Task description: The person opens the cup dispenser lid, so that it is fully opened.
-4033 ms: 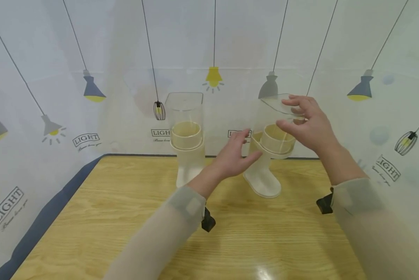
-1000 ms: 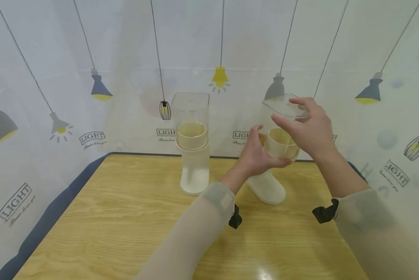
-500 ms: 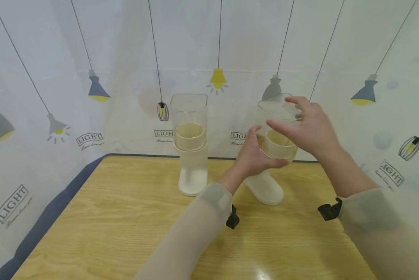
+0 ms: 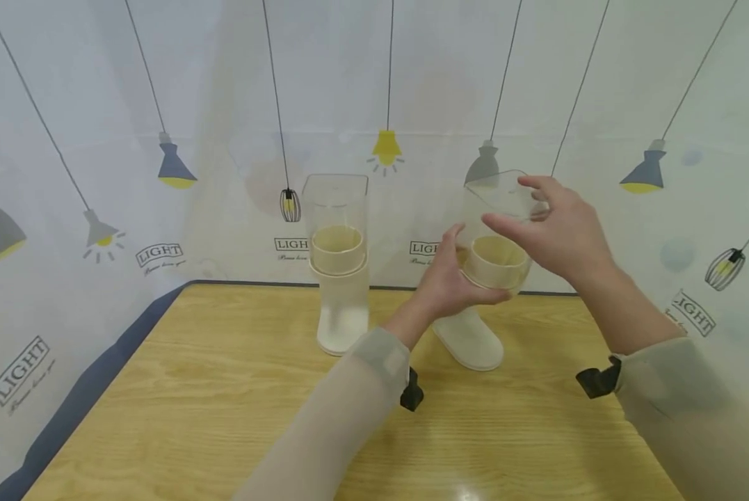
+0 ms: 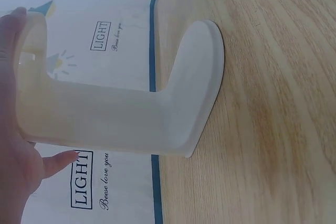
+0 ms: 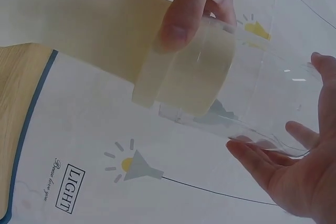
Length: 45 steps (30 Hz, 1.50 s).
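In the head view, a cream stand (image 4: 474,341) stands right of centre on the table, its rounded foot on the wood. A clear square-topped container (image 4: 482,209) sits inverted over a cream collar (image 4: 496,259) at the stand's top. My left hand (image 4: 446,285) grips the stand's upper ring from the left, thumb across its front. My right hand (image 4: 565,229) holds the container near its closed end, thumb and fingers around the wall. The right wrist view has the collar (image 6: 199,72) partly inside the clear container. Fingers behind the ring are hidden in the left wrist view.
A matching dispenser (image 4: 343,299), cream stand with clear container, is upright to the left. A wooden table (image 4: 224,417) spans the front. Behind it hangs a pale curtain (image 4: 224,83) printed with lamps. Black wrist mounts (image 4: 412,391) stick out beneath the cuffs.
Since the earliest frame, my left hand has moved right and taken hold of the stand's ring. My right hand keeps its hold on the container, with only slight shifts lately.
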Tool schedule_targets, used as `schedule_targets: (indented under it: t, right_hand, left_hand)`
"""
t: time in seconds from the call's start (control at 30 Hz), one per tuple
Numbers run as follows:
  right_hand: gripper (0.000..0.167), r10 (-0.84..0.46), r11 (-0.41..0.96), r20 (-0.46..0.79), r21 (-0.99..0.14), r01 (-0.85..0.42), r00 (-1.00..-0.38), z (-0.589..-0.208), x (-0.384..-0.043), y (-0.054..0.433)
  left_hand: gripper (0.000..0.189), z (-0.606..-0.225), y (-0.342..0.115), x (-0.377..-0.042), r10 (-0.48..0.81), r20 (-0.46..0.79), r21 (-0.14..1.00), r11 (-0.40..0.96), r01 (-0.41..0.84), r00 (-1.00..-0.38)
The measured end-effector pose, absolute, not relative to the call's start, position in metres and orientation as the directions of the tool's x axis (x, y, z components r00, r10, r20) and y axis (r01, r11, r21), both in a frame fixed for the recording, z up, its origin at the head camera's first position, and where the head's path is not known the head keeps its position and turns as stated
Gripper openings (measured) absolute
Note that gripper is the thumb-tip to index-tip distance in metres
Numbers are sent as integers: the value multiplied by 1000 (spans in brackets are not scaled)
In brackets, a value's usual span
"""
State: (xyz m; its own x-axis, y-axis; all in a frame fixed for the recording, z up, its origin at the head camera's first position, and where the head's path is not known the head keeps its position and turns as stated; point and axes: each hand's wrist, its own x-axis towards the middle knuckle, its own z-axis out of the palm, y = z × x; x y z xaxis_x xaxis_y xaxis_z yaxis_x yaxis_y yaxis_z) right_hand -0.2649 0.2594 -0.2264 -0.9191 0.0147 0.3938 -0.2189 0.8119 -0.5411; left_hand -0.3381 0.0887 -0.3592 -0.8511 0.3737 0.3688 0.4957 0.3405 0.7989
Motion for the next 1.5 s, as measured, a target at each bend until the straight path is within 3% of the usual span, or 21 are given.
schedule_targets:
  t: [0.37, 0.77, 1.5]
  right_hand:
    - [88, 51, 785, 439, -573, -235, -897, -218, -258, 263]
    - [82, 109, 756, 453, -616, -222, -885, -205, -248, 275]
    - [77, 313, 719, 395, -693, -57, -864, -206, -222, 340]
  left_hand:
    - [143, -368, 84, -343, 377, 370, 831, 273, 484, -849]
    - [136, -376, 85, -336, 272, 331, 872, 278, 403, -904]
    - [121, -381, 101, -318, 133, 236, 911, 315, 266, -963]
